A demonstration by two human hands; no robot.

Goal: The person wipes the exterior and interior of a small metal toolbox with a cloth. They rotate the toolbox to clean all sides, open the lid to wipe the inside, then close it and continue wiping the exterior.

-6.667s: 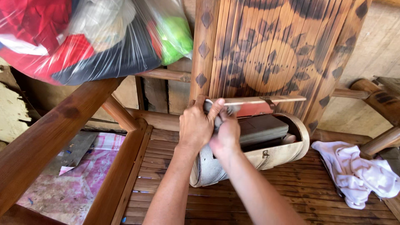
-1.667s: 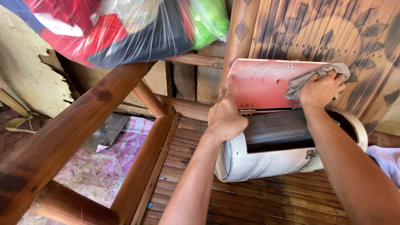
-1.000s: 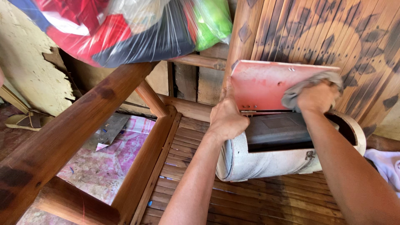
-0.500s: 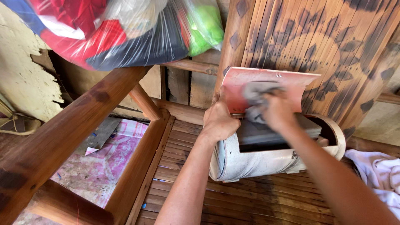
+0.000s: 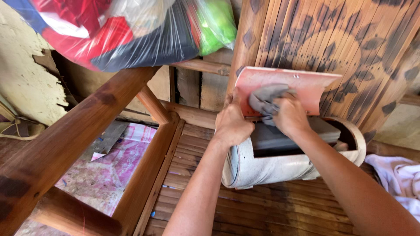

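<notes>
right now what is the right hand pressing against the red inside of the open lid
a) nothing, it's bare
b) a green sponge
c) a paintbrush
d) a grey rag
d: the right hand bunches a grey rag against the red inner face of the raised lid, while the left hand grips the lid's left edge.

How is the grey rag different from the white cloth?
The grey rag is bunched in the right hand and pressed on the box's red lid; the white cloth lies loose on the slatted seat, with no hand on it. The rag is dark grey, the cloth pale white. The rag shows whole, while the cloth runs off the picture's edge. Both are crumpled fabric.
</notes>
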